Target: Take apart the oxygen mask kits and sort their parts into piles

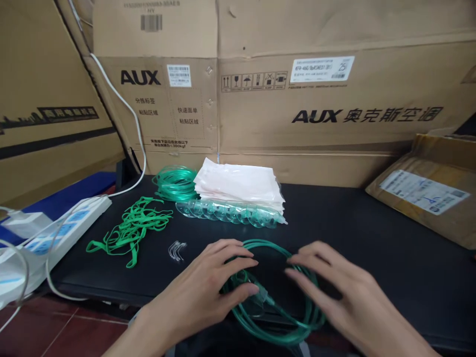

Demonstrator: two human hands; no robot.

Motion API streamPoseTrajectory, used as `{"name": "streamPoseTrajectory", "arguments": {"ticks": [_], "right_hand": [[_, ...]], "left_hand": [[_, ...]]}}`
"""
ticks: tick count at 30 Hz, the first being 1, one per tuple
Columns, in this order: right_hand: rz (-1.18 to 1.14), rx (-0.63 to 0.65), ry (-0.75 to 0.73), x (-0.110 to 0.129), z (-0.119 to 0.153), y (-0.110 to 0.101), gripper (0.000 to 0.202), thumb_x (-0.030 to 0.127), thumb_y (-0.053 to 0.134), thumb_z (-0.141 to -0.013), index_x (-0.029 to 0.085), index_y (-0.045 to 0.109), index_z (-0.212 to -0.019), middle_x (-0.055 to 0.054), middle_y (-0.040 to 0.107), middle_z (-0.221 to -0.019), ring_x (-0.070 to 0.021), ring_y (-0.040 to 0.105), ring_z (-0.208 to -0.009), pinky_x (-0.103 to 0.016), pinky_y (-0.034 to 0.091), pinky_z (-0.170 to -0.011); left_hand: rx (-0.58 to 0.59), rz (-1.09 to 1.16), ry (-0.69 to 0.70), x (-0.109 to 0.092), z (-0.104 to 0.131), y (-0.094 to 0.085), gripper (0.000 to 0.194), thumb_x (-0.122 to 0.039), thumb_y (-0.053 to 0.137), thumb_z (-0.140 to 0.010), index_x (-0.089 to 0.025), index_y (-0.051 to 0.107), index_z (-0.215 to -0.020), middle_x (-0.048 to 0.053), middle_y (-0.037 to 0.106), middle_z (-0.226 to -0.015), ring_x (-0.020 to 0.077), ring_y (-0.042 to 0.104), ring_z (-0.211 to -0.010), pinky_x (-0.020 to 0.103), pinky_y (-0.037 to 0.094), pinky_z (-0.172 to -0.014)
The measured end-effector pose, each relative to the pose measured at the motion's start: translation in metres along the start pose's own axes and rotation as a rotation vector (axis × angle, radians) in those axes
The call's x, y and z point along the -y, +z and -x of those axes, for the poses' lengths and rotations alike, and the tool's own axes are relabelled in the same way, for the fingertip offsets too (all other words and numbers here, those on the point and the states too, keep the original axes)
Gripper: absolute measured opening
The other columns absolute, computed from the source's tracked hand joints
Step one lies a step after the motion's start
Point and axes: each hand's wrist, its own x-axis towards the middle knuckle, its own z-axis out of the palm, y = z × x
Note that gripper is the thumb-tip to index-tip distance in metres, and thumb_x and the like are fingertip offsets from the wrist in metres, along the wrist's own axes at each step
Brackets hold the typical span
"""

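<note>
Together, a person's two bare hands flank a loose coil of green tubing (280, 339) at the near edge of a black table (334, 213), the lower loops reaching out past the edge. The left hand (219, 277) lies over the coil's left side, its thumb and fingers apart, with the thumb tip at a clear, green-tinted fitting (262, 296) inside the loops. The right hand (334, 282) arches over the right side, its thumb and fingers also apart, the tips near the upper right loops. Whether either hand presses on the tubing cannot be told.

Beyond the left hand, a few thin, bent clear strips (177, 251) rest on the tabletop, near a tangle of flat green straps (139, 223). Farther back, a second coil of green tubing (174, 183) sits beside a stack of white sheets (236, 181), with a row of overlapping clear green cups (230, 213) along the stack's front.

At left, a white power strip (69, 230) carries a plugged-in white adapter (28, 224), and a white cable (128, 106) climbs past large cardboard panels (256, 129) printed "AUX" that stand behind the table. At right, a taped cardboard box (442, 163) with a white label (424, 192) rests on the tabletop.
</note>
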Motion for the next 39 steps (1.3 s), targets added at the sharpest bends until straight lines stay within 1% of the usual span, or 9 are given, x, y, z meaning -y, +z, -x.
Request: {"name": "streamPoseTrajectory", "arguments": {"ticks": [2, 4, 9, 16, 22, 25, 29, 35, 39], "right_hand": [[-0.045, 0.241, -0.064, 0.013, 0.007, 0.005, 0.015, 0.038, 0.059, -0.103, 0.028, 0.070, -0.104, -0.002, 0.068, -0.101, -0.0180, 0.070, -0.093, -0.028, 0.057, -0.080], [-0.021, 0.345, -0.078, 0.016, 0.017, 0.012, 0.011, 0.035, 0.061, -0.102, 0.028, 0.069, -0.102, -0.001, 0.069, -0.101, -0.0182, 0.071, -0.091, -0.028, 0.059, -0.079], [-0.018, 0.155, -0.062, -0.003, 0.034, 0.022, 0.025, 0.033, 0.052, -0.103, 0.032, 0.066, -0.124, -0.005, 0.075, -0.110, -0.0247, 0.075, -0.098, -0.031, 0.063, -0.081], [-0.173, -0.017, 0.257, 0.010, 0.018, 0.013, 0.015, 0.035, 0.052, -0.103, 0.025, 0.061, -0.097, -0.001, 0.073, -0.085, -0.0149, 0.071, -0.069, -0.022, 0.059, -0.070], [-0.158, 0.035, 0.089, -0.005, 0.028, 0.021, 0.017, 0.036, 0.058, -0.101, 0.030, 0.067, -0.114, -0.004, 0.076, -0.100, -0.0222, 0.075, -0.083, -0.028, 0.063, -0.071], [-0.127, 0.057, -0.037, -0.022, 0.038, 0.032, 0.025, 0.035, 0.057, -0.101, 0.032, 0.066, -0.125, -0.006, 0.076, -0.111, -0.0273, 0.075, -0.098, -0.036, 0.065, -0.081], [-0.093, 0.082, -0.083, -0.032, 0.041, 0.040, 0.031, 0.031, 0.057, -0.102, 0.031, 0.063, -0.132, -0.006, 0.075, -0.114, -0.0284, 0.073, -0.105, -0.040, 0.063, -0.091], [-0.158, 0.139, -0.153, -0.020, 0.027, 0.030, 0.029, 0.021, 0.052, -0.102, 0.028, 0.067, -0.126, -0.005, 0.074, -0.099, -0.0247, 0.071, -0.089, -0.040, 0.061, -0.087], [-0.234, 0.202, -0.155, -0.008, 0.017, 0.020, 0.029, 0.012, 0.045, -0.102, 0.026, 0.070, -0.105, -0.003, 0.070, -0.088, -0.0197, 0.065, -0.078, -0.034, 0.059, -0.079]], "left_hand": [[0.008, 0.002, 0.001, 0.000, -0.002, -0.001, 0.035, -0.041, 0.060, -0.103, -0.028, 0.062, -0.136, 0.002, 0.068, -0.133, 0.0223, 0.046, -0.142, 0.040, 0.043, -0.119], [0.009, -0.020, 0.013, 0.000, -0.004, -0.004, 0.036, -0.044, 0.060, -0.103, -0.026, 0.064, -0.134, 0.003, 0.071, -0.125, 0.0235, 0.049, -0.137, 0.043, 0.040, -0.120], [0.021, -0.107, 0.016, 0.005, -0.005, -0.011, 0.041, -0.052, 0.057, -0.101, -0.024, 0.065, -0.131, 0.005, 0.069, -0.113, 0.0251, 0.057, -0.121, 0.052, 0.036, -0.120], [0.038, 0.020, -0.141, 0.017, 0.007, -0.004, 0.038, -0.046, 0.047, -0.107, -0.030, 0.060, -0.139, 0.007, 0.067, -0.121, 0.0256, 0.059, -0.114, 0.044, 0.050, -0.100], [-0.145, 0.281, -0.304, 0.003, -0.015, -0.020, 0.045, -0.052, 0.036, -0.109, -0.031, 0.071, -0.127, 0.005, 0.068, -0.124, 0.0226, 0.063, -0.115, 0.035, 0.050, -0.099], [0.034, 0.370, -0.272, -0.010, -0.032, -0.025, 0.042, -0.055, 0.044, -0.106, -0.031, 0.078, -0.113, 0.001, 0.076, -0.110, 0.0205, 0.069, -0.100, 0.031, 0.053, -0.089], [0.269, 0.248, -0.231, -0.020, -0.044, -0.015, 0.036, -0.060, 0.061, -0.096, -0.033, 0.078, -0.111, -0.001, 0.079, -0.102, 0.0235, 0.072, -0.094, 0.034, 0.054, -0.082], [0.264, 0.178, -0.251, -0.022, -0.038, -0.002, 0.025, -0.051, 0.057, -0.099, -0.035, 0.075, -0.107, -0.003, 0.078, -0.105, 0.0231, 0.071, -0.104, 0.033, 0.055, -0.086], [0.226, 0.141, -0.240, -0.030, -0.034, -0.001, 0.017, -0.043, 0.057, -0.100, -0.036, 0.071, -0.105, -0.005, 0.075, -0.108, 0.0222, 0.070, -0.107, 0.034, 0.055, -0.089]]}}
